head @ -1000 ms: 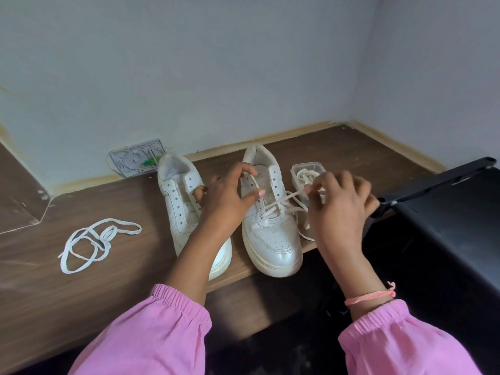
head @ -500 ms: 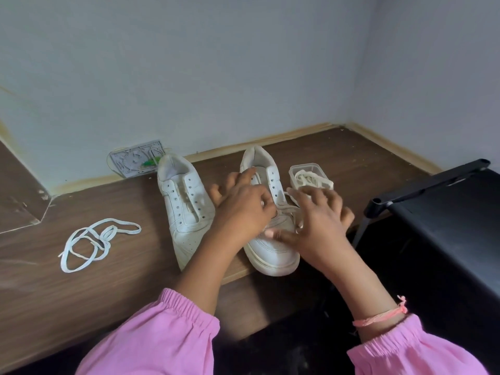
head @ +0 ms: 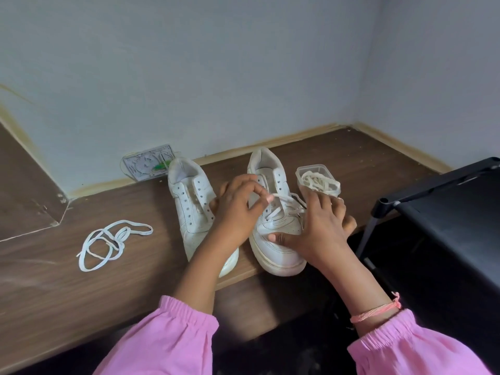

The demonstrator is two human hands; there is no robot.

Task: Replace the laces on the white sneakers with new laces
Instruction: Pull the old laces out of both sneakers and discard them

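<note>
While the right hand (head: 316, 228) lies flat on the right shoe (head: 273, 226), thumb on the toe, fingers straight, the left hand (head: 238, 209) pinches the lace (head: 281, 209) just above the eyelets. That shoe points its toe at the person, its length running away toward the wall. Its lace is under the left fingertips, so that hand is nearer. Beside it, the left shoe (head: 189, 201) has no lace. More laces sit in a tub (head: 318, 171).

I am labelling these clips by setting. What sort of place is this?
Probably a room in a home, in a corner: a brown wooden ledge meets plain pale walls, white sneakers stand on it, and a black frame stands at the right.
</note>
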